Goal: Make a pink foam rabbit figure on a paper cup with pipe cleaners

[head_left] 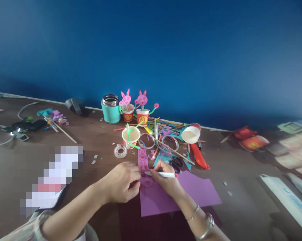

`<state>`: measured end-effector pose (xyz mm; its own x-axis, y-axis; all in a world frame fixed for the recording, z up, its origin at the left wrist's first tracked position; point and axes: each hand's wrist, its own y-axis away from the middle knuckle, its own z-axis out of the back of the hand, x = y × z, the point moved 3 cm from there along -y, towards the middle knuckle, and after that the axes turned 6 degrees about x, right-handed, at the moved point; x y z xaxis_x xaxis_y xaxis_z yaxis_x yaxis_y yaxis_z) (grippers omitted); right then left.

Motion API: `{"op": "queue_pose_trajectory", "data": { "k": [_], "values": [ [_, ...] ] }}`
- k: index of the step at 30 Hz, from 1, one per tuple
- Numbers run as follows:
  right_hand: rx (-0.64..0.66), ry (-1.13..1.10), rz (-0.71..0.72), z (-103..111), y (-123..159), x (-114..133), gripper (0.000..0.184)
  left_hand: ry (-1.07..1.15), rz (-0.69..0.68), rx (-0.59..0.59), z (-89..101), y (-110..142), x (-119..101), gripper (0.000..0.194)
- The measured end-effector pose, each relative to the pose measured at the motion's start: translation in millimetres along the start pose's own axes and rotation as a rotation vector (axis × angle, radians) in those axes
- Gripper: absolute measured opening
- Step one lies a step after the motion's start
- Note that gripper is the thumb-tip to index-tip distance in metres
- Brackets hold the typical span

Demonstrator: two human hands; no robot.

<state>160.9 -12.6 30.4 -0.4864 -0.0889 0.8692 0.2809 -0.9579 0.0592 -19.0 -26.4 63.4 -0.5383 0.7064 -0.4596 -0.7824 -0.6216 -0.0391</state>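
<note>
My right hand (167,180) grips a white marker pen (166,174) with a red end, its tip over a round face drawn in red on a sheet of purple paper (198,189). Ears and small circles are drawn on the strip of the sheet above the face. My left hand (124,180) is closed, its curled fingers at the sheet's left edge beside the face. What lies inside those fingers is hidden. Beyond the hands stand a paper cup (131,135) with green straws and two cups bearing pink rabbit faces (142,99).
A roll of tape (120,151), scissors (176,164), a stick, straws and paper scraps lie past the paper. A teal container (111,110) stands by the blue wall. A phone (57,180) is at left; red cups (253,142) and a white bar (286,197) are at right.
</note>
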Motion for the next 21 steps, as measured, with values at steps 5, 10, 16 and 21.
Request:
{"op": "queue_pose_trajectory", "data": {
  "k": [5,10,16,21],
  "values": [
    [0.027,0.019,-0.025,-1.1,0.3,3.9,0.025,0.001,0.011,0.000,0.5,0.2,-0.6,0.014],
    [0.014,-0.021,-0.015,-1.5,0.3,1.9,0.025,-0.005,0.010,-0.003,1.4,0.5,-1.5,0.014],
    [0.030,-0.005,-0.018,-1.1,0.9,2.0,0.026,-0.008,0.005,-0.001,1.8,-0.1,-1.2,0.014],
    [0.062,-0.013,-0.022,-2.5,0.7,6.3,0.025,-0.013,0.011,0.001,1.8,0.0,-1.5,0.014]
  ]
}}
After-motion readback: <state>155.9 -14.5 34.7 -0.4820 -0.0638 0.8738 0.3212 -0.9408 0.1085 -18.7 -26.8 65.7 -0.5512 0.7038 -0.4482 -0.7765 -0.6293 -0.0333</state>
